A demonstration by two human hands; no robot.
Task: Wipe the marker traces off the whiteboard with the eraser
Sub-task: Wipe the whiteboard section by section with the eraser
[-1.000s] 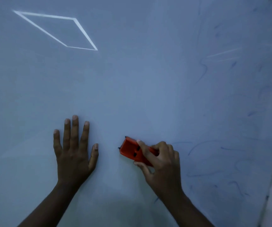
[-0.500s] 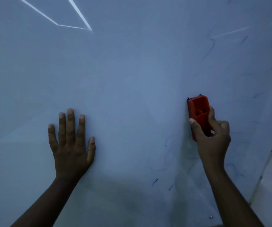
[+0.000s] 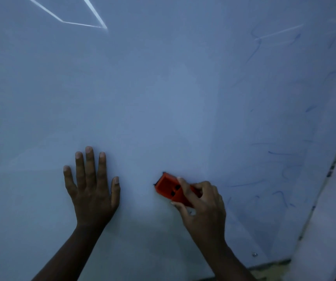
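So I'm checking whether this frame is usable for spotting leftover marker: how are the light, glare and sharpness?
Head view: dim and blue-tinted; bright reflected streaks glare at top left of the whiteboard; faint blue marker traces at right are low-contrast; the right edge bows from the wide lens; left hand, right hand and eraser read fairly sharp.
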